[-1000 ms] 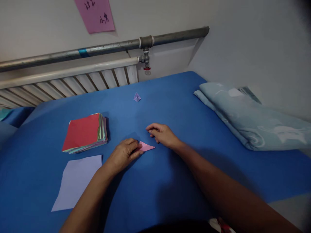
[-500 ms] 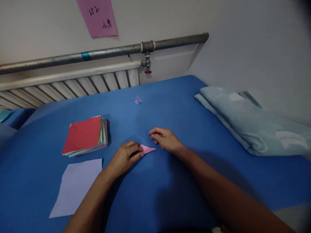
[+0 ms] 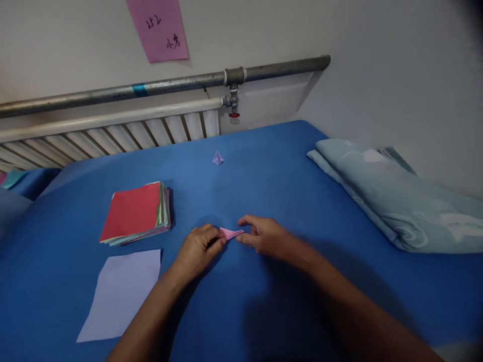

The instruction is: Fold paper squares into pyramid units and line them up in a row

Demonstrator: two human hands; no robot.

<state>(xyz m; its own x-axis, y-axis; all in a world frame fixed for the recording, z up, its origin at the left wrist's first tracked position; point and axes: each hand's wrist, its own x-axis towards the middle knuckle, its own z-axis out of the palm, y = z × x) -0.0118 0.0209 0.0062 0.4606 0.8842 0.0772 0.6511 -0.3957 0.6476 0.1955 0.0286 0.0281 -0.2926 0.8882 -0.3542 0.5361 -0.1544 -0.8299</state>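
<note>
Since the earlier frame, our right hand (image 3: 264,235) has moved in to the free tip of the pink folded paper (image 3: 231,234), having been a little way off it. It is part open, thumb at the tip and index finger raised above with a gap between; we cannot tell whether the thumb presses on it. Our left hand (image 3: 199,247) is nearly closed, with the paper's left end pinched between thumb and fingers. The paper lies low on the blue cover (image 3: 226,311), between our two hands.

Beyond it sits a small purple folded piece (image 3: 218,159) (tiny, but we can make out its creases). To our left we have the stack of coloured paper (image 3: 134,211), red sheet uppermost, and nearer us a flat lavender sheet (image 3: 121,294), partly behind our left forearm. A folded, pale blue-green blanket (image 3: 385,196) lies to our right, near the wall.
</note>
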